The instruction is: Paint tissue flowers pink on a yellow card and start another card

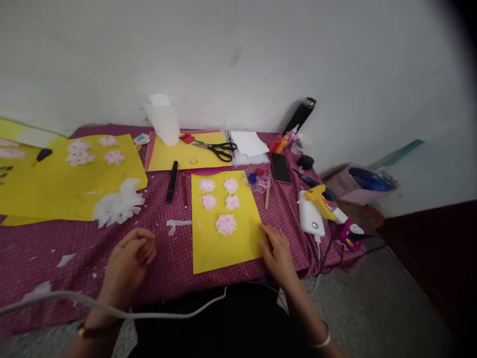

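A yellow sheet lies in front of me, bearing several pink-and-white paper flowers. At its right edge rests my right hand, fingers close together at the paper's border; whether they pinch it is unclear. My left hand hovers over the checkered cloth left of the sheet, its fingers curled in; anything inside them is hidden. Nearest to it is a pile of white paper pieces on the corner of a larger yellow sheet, which also carries flowers. Thin white scraps lie between the two sheets.
Behind are scissors, a black marker, a white jug and white paper. Rightward are a phone, a white power bank, a yellow glue gun and cables. A white cable crosses in front.
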`<control>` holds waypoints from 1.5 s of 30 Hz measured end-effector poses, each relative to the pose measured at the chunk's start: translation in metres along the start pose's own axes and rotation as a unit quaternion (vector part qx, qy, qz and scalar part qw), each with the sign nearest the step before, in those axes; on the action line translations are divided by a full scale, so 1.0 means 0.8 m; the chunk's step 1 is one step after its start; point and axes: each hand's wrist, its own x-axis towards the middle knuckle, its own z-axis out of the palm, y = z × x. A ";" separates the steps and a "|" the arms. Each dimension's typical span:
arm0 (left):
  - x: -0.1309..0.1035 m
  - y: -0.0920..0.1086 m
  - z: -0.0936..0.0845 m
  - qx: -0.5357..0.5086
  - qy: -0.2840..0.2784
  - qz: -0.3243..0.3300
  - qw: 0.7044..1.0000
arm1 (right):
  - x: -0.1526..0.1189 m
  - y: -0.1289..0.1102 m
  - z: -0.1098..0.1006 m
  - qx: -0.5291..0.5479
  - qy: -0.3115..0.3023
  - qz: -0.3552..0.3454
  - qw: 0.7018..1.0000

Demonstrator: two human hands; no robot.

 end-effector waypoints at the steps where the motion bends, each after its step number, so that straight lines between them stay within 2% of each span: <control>1: -0.008 -0.013 0.006 -0.002 0.021 0.008 1.000 | 0.000 0.001 0.000 0.006 -0.004 0.000 1.000; 4: -0.029 -0.037 0.029 0.017 0.056 0.022 0.998 | -0.001 0.001 -0.001 0.027 -0.006 0.004 1.000; 9: -0.044 -0.037 0.058 0.070 0.011 0.000 0.997 | -0.002 -0.004 -0.002 0.052 -0.009 0.011 0.999; 14: -0.031 -0.034 0.067 0.063 -0.005 -0.003 0.998 | -0.001 -0.010 -0.001 0.067 -0.001 0.023 0.997; 17: -0.016 -0.034 0.068 0.126 -0.053 -0.029 0.990 | 0.000 -0.011 0.000 0.060 0.002 0.018 0.998; 20: -0.001 -0.036 0.068 0.273 -0.108 -0.021 0.956 | 0.002 -0.012 0.001 0.052 0.011 0.006 0.999; 23: 0.010 -0.041 0.067 0.404 -0.131 0.071 0.902 | 0.004 -0.015 0.002 0.047 0.018 0.001 0.999; 28: 0.010 -0.048 0.066 0.521 -0.135 0.182 0.823 | 0.004 -0.019 -0.001 0.053 0.024 0.003 0.998; 37: 0.005 -0.054 0.060 0.656 -0.135 0.169 0.723 | 0.004 -0.019 -0.001 0.048 0.034 -0.010 0.998; 39: 0.004 -0.057 0.059 0.647 -0.129 0.188 0.728 | 0.005 -0.019 0.000 0.043 0.032 -0.012 0.998; 40: 0.002 -0.059 0.059 0.627 -0.125 0.204 0.742 | 0.005 -0.019 0.000 0.041 0.032 -0.013 0.999; 43: -0.009 -0.060 0.054 0.516 -0.074 0.242 0.818 | 0.005 -0.018 0.001 0.039 0.039 -0.012 0.998; 45: -0.023 -0.055 0.045 0.458 -0.023 0.257 0.850 | 0.004 -0.017 0.002 0.042 0.047 -0.009 0.998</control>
